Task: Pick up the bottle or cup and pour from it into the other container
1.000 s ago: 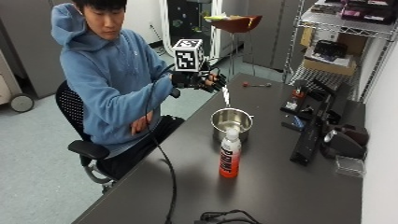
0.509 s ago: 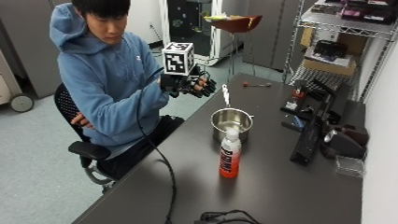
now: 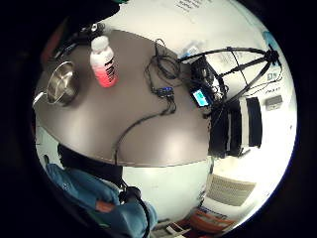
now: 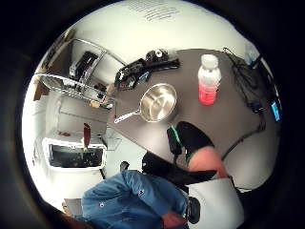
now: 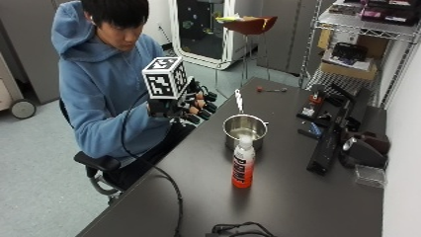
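A bottle (image 5: 242,165) of orange-red liquid with a white cap stands upright on the dark table (image 5: 283,207). Just behind it sits a steel pot (image 5: 244,129) whose long handle sticks up toward the far edge. My gloved right hand (image 5: 188,103) hovers above the table's left edge, left of the pot and apart from both. Its fingers are loosely curled and hold nothing. The palm views look down on the bottle (image 3: 104,62) (image 4: 208,80) and the pot (image 3: 60,84) (image 4: 158,102) from a distance, with a gloved finger (image 4: 190,138) in front.
Black devices (image 5: 329,143) and a clear plastic box (image 5: 369,175) line the table's right side. A cable (image 5: 236,229) lies at the near edge, and a small tool (image 5: 271,90) at the far end. A wire shelf (image 5: 368,49) stands behind.
The gloved hand has drawn back from beside the pot's handle toward the person's chest and dropped a little. Bottle and pot have stayed put.
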Motion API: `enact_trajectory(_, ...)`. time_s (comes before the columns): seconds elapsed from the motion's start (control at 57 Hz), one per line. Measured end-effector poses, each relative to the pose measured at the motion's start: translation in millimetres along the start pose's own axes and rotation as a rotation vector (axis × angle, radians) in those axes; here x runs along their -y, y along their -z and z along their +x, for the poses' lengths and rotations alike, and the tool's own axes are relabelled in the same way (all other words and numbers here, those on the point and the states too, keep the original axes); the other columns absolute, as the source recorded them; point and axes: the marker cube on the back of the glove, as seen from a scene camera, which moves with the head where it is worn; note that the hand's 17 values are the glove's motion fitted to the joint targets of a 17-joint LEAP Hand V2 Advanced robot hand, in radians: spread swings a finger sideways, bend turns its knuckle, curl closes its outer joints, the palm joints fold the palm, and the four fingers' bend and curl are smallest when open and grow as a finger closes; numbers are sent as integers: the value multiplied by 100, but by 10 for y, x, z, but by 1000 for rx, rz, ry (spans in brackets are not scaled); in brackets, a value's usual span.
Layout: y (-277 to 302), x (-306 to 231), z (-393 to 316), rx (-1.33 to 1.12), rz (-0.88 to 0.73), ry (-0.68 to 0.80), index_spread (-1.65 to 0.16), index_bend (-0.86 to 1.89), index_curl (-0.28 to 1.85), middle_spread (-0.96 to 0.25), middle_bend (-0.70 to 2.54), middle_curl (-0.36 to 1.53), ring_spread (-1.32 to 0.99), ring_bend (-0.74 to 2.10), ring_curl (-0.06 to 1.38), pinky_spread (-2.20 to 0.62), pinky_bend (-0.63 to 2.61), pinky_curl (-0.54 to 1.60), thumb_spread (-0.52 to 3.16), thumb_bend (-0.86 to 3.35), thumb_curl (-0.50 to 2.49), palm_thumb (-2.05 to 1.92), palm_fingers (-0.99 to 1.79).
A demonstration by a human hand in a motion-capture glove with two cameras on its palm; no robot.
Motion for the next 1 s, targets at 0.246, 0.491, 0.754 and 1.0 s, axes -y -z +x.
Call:
enact_trajectory(0.246,-28,112,579,57,16,-14,-34,11,17,4,25,33,12,44,29,22,64,28,99,-3,38,62,10)
enact_trajectory(0.491,-144,389,869,178,95,41,-34,14,18,4,26,34,12,44,29,23,64,28,97,-3,38,61,11)
enact_trajectory(0.754,-563,834,1068,436,178,183,-30,14,21,4,26,34,9,45,29,22,59,26,93,-3,38,65,21)
enact_trajectory(1.0,-1210,1148,974,817,130,213,-29,10,20,7,22,34,8,48,30,22,62,28,91,-3,39,66,18)
